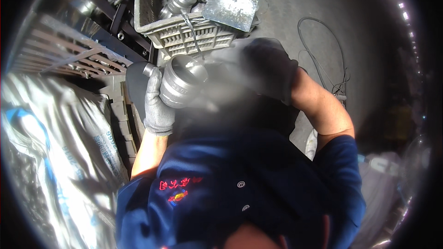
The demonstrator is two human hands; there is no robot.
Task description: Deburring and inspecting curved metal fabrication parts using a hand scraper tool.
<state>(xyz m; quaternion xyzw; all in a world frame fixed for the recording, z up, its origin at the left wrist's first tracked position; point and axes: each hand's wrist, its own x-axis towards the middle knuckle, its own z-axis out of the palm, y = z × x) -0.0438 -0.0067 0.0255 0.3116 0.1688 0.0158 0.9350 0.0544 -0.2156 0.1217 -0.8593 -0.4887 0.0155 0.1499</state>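
Observation:
A grey metal pipe fitting (pixel 177 93) with a wide round opening is in my left hand (pixel 159 108), which wears a grey knit glove. My fingers and thumb wrap its left side, and the opening faces up and away from me. To the right is my gloved right hand (pixel 270 67), smeared by motion. Its fingers reach toward the fitting, but whether they touch it or hold anything cannot be made out. A hazy blur covers the space between the hands and the fitting's right side.
Beyond my hands stands a pale plastic crate (pixel 159 30) heaped with metal pipe fittings (pixel 184 0). A scuffed metal plate (pixel 235 2) lies over its right corner. A metal rack (pixel 69 48) rises at left, above white woven sacks (pixel 64 166). A cable (pixel 344 50) loops over the floor at right.

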